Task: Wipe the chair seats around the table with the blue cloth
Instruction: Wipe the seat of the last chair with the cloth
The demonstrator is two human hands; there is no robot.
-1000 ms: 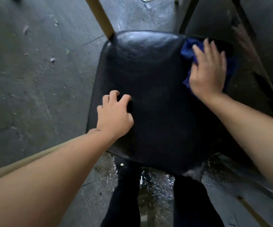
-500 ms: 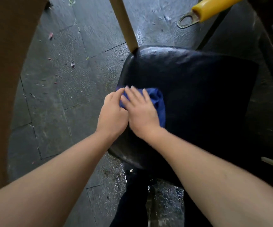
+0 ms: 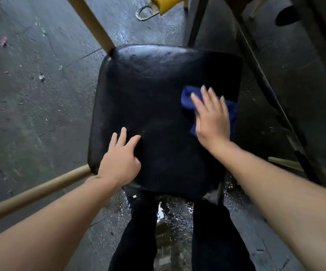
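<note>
We press the blue cloth flat under our spread right hand to scrub the black chair seat. Our left hand, fingers loose, rests on its near corner, likely to steady it.

blue cloth mostly under right hand

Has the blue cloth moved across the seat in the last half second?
Yes. The cloth, under the right hand, has gone from the seat's left side, beside the left hand, to its right edge.

The cloth lies on the seat's right side, under the right hand.
</note>
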